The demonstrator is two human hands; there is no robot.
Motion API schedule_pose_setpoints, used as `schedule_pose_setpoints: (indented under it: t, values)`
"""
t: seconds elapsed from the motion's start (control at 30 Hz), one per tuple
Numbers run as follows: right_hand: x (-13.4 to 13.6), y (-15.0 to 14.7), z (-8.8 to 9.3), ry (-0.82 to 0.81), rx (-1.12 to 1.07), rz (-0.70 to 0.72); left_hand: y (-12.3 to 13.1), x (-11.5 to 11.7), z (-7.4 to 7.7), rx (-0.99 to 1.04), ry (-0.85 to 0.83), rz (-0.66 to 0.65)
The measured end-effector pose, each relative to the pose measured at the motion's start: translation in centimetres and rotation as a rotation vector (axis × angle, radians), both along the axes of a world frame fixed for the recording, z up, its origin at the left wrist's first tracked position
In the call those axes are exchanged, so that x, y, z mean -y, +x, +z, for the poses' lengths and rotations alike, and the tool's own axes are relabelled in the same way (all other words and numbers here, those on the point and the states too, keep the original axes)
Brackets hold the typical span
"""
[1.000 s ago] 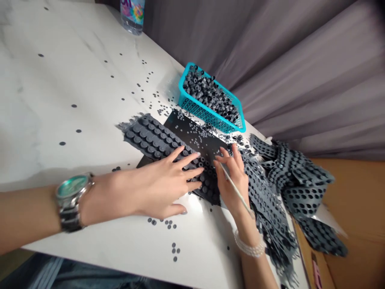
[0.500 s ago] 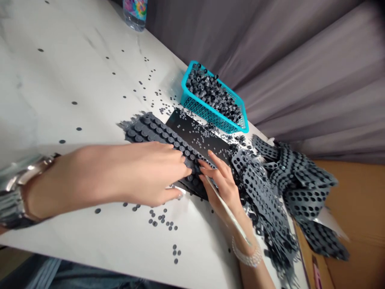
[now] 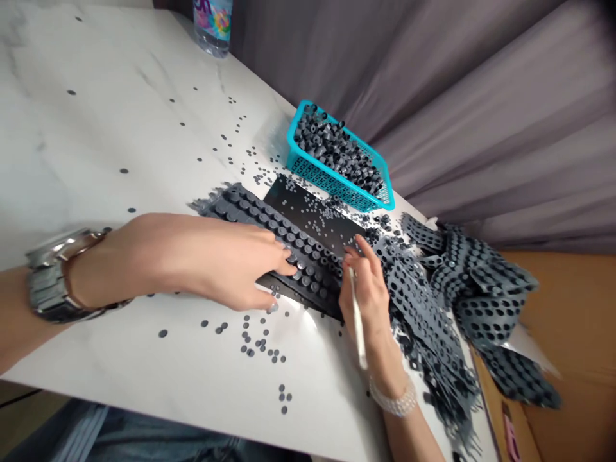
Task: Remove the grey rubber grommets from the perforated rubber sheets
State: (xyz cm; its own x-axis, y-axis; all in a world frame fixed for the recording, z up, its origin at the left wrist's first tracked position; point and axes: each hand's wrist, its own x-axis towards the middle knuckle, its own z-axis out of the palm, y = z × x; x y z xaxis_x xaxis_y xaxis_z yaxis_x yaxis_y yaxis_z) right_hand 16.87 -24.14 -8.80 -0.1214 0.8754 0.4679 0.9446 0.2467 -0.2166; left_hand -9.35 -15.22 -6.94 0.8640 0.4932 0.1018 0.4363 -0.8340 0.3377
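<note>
A dark grey rubbery strip with rows of round raised knobs (image 3: pixel 231 208) lies slantwise on the table. My left hand (image 3: pixel 212 260) rests across its near side, fingers stretched onto the knobs and thumb apart below. In my right hand (image 3: pixel 366 289) is a slim white pen-like tool (image 3: pixel 357 321), gripped between the closed fingers. Its tip is hidden among the fingers over the strip's right end. Beneath and behind the strip shows a flat black board (image 3: pixel 283 199) sprinkled with small grey discs.
A turquoise basket (image 3: pixel 332 181) full of grey ring-like pieces stands behind the board. Perforated grey sheets (image 3: pixel 423 314) are heaped on the right. Loose discs (image 3: pixel 262 345) dot the white table (image 3: pixel 120 115). A bottle (image 3: pixel 212 29) stands at the back by a grey curtain (image 3: pixel 433 96).
My right hand has moved right along the strip, and the white tool has swung more upright. My left hand has drawn slightly back to the left, uncovering more knobs.
</note>
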Motion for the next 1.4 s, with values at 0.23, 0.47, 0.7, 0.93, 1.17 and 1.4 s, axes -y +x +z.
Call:
schedule_pose_setpoints:
  t: [0.23,0.47,0.7,0.93,1.17,1.4]
  values:
    - [0.2,0.0,0.7,-0.029,-0.037,0.034,0.4,0.0,1.4,-0.044,-0.173,-0.094]
    - [0.2,-1.0,0.7,0.02,0.129,0.249,0.3,0.2,0.7,-0.019,-0.206,-0.109]
    - [-0.3,-1.0,0.8,0.017,0.193,0.296,0.0,0.1,0.7,-0.036,-0.176,-0.117]
    - [0.0,-0.7,1.2,0.014,0.2,0.312,0.4,0.2,1.3,-0.046,-0.193,-0.101]
    - [-0.5,-0.8,0.5,0.023,0.268,0.344,0.3,-0.5,0.6,-0.125,-0.298,-0.115]
    - [-0.3,-0.1,0.1,0.099,0.102,0.008,0.4,-0.7,0.7,-0.128,-0.35,-0.105]
